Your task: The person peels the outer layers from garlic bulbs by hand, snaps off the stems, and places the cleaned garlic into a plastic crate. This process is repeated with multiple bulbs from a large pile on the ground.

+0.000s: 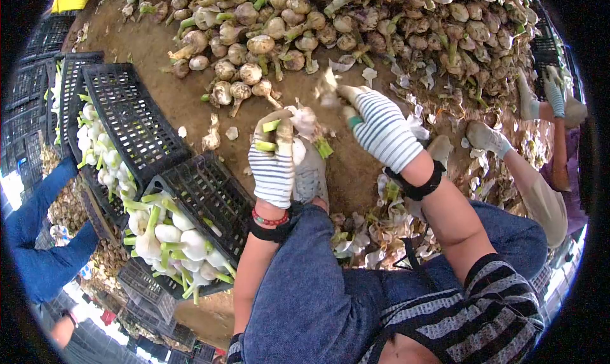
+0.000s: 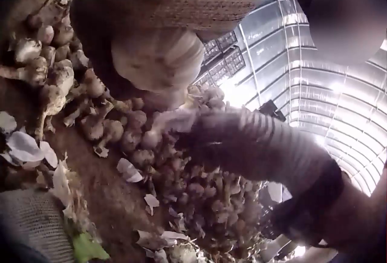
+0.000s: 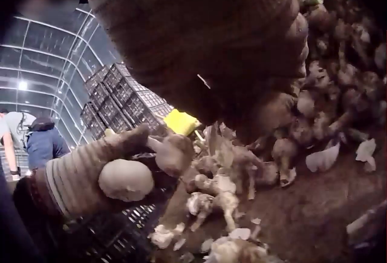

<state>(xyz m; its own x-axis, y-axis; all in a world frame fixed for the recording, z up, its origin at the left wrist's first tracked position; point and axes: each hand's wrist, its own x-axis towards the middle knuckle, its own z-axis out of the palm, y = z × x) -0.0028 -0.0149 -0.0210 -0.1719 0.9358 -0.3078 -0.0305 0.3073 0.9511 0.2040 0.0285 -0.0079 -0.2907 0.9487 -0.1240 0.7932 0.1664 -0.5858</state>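
My left hand (image 1: pixel 272 170), in a striped knit glove, grips garlic bulbs beside my left shoe. Two cut green stems stick out between its fingers, and a white bulb (image 3: pixel 126 180) sits against the palm. A pinkish bulb (image 1: pixel 305 122) with a green stem end (image 1: pixel 324 148) is held at the thumb and fingertips. To the right and slightly higher, my right hand (image 1: pixel 386 127), gloved alike, pinches a pale, motion-blurred piece of garlic husk (image 1: pixel 328 89), apart from the left hand's bulbs.
A large heap of unpeeled garlic (image 1: pixel 413 33) covers the ground ahead. Black crates (image 1: pixel 130 119) stand at the left, with trimmed white garlic (image 1: pixel 181 240) by the nearer crate (image 1: pixel 206 192). Loose skins (image 1: pixel 375 227) litter the soil. Another person's gloved hand (image 1: pixel 555 87) is at far right.
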